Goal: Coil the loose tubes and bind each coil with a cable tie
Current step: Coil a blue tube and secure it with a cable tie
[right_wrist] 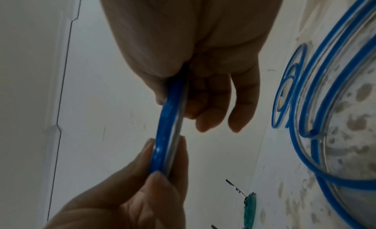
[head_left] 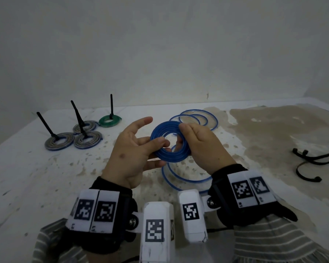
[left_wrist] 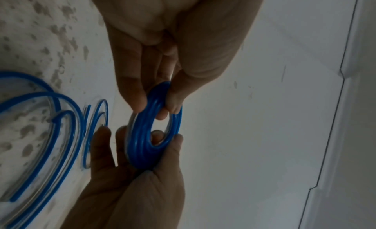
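Head view: both hands are raised over the stained white table [head_left: 36, 177]. The left hand [head_left: 129, 152] pinches the near-left rim of the blue coil [head_left: 169, 143] between thumb and fingers, index finger extended free. The right hand [head_left: 203, 147] grips the coil's right rim, fingers curled round it. Loose blue tube [head_left: 188, 179] trails from the coil onto the table, with more loops [head_left: 198, 119] beyond. Far left lie three grey bound coils [head_left: 74, 141] and a green bound coil [head_left: 109, 121], ties upright. Spare black cable ties [head_left: 311, 164] lie at right.

Left wrist view: thumb and fingertips [left_wrist: 136, 100] of both hands clamp the coil [left_wrist: 142, 144] at opposite points.

Right wrist view: the coil [right_wrist: 168, 131] is seen edge-on, gripped at both ends.
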The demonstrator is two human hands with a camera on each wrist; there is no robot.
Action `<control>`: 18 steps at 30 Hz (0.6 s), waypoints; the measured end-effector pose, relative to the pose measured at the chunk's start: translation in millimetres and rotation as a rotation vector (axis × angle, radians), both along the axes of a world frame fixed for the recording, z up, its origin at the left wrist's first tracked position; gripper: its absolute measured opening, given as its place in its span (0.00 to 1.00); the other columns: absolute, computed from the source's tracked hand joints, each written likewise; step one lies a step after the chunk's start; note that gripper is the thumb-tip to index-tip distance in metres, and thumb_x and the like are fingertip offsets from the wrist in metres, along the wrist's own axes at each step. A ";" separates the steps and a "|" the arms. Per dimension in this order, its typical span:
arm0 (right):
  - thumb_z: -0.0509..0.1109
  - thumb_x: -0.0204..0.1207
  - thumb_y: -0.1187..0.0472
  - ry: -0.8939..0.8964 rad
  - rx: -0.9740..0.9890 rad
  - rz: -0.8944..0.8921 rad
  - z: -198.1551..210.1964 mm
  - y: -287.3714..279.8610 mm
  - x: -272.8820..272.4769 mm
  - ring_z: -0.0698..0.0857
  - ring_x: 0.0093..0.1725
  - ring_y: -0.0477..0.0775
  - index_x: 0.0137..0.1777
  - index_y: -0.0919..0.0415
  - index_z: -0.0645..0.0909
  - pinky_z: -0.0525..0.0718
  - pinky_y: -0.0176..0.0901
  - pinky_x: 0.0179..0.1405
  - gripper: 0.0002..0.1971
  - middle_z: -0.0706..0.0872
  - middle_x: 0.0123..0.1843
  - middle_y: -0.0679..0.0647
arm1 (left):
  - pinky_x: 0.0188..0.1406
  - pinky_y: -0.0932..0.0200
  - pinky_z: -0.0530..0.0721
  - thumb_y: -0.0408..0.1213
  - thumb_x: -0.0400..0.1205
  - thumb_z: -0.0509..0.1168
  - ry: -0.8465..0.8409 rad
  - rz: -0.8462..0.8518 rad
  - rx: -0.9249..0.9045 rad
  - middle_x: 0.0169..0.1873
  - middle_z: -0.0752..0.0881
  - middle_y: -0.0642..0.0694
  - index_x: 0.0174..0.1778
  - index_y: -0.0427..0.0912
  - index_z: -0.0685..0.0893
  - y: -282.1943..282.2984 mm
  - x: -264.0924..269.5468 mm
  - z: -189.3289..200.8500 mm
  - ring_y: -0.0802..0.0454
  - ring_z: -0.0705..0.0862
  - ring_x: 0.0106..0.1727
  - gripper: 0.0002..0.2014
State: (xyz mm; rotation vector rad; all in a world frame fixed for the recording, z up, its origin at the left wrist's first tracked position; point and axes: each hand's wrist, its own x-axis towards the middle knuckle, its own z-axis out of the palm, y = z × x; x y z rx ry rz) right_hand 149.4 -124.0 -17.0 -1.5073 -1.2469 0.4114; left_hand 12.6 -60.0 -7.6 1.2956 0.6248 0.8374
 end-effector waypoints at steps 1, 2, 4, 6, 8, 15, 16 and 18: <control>0.53 0.84 0.55 0.037 0.011 0.023 -0.1 0.0 -0.5 0.80 0.29 0.49 0.32 0.57 0.75 0.80 0.45 0.34 0.19 0.81 0.27 0.49 | 0.21 0.60 0.82 0.27 0.75 0.68 -0.011 0.009 -0.013 0.29 0.89 0.45 0.68 0.49 0.73 0.1 0.5 0.0 0.52 0.87 0.28 0.27; 0.53 0.84 0.55 0.080 0.014 0.047 -0.2 0.0 -1.2 0.81 0.31 0.52 0.33 0.57 0.76 0.82 0.51 0.36 0.19 0.81 0.27 0.49 | 0.20 0.61 0.82 0.27 0.75 0.68 -0.022 0.022 -0.021 0.28 0.89 0.45 0.68 0.50 0.73 0.3 0.9 0.2 0.52 0.87 0.27 0.26; 0.55 0.83 0.54 0.157 0.002 0.092 -0.1 0.2 -2.4 0.81 0.31 0.51 0.35 0.58 0.76 0.82 0.50 0.35 0.17 0.82 0.28 0.48 | 0.19 0.61 0.81 0.26 0.76 0.67 -0.039 0.046 -0.029 0.28 0.89 0.45 0.68 0.50 0.72 0.8 1.4 0.4 0.52 0.87 0.27 0.26; 0.56 0.83 0.55 0.170 -0.010 0.117 -0.3 0.3 -1.9 0.80 0.29 0.46 0.36 0.58 0.76 0.81 0.44 0.34 0.15 0.82 0.29 0.49 | 0.20 0.61 0.81 0.27 0.76 0.67 -0.036 0.046 -0.034 0.29 0.89 0.45 0.67 0.50 0.73 1.7 1.0 0.4 0.52 0.87 0.27 0.25; 0.56 0.83 0.56 0.115 -0.031 0.127 -0.6 -0.5 0.5 0.80 0.29 0.46 0.36 0.58 0.75 0.81 0.43 0.35 0.14 0.82 0.30 0.49 | 0.21 0.61 0.82 0.27 0.76 0.67 0.008 0.001 -0.016 0.29 0.89 0.45 0.68 0.49 0.73 3.8 -1.7 0.6 0.51 0.87 0.29 0.25; 0.54 0.84 0.55 -0.086 -0.171 0.244 -0.8 -4.5 4.4 0.77 0.33 0.49 0.37 0.58 0.76 0.76 0.51 0.41 0.16 0.81 0.31 0.46 | 0.33 0.60 0.86 0.25 0.80 0.59 0.051 -0.199 -0.011 0.31 0.89 0.39 0.69 0.45 0.74 9.5 -9.7 2.0 0.48 0.88 0.33 0.21; 0.54 0.84 0.55 -0.095 -0.178 0.247 -0.6 -4.2 4.3 0.78 0.34 0.50 0.40 0.61 0.77 0.77 0.53 0.42 0.16 0.81 0.32 0.47 | 0.33 0.60 0.87 0.29 0.82 0.57 0.019 -0.203 -0.050 0.32 0.89 0.39 0.66 0.45 0.76 8.2 -8.0 2.6 0.48 0.88 0.32 0.17; 0.54 0.84 0.55 -0.102 -0.184 0.222 0.4 -4.4 4.7 0.78 0.34 0.48 0.43 0.63 0.78 0.77 0.50 0.42 0.16 0.81 0.32 0.47 | 0.31 0.61 0.86 0.34 0.84 0.53 -0.040 -0.229 -0.127 0.31 0.87 0.40 0.61 0.42 0.79 4.3 -3.7 3.2 0.50 0.85 0.28 0.13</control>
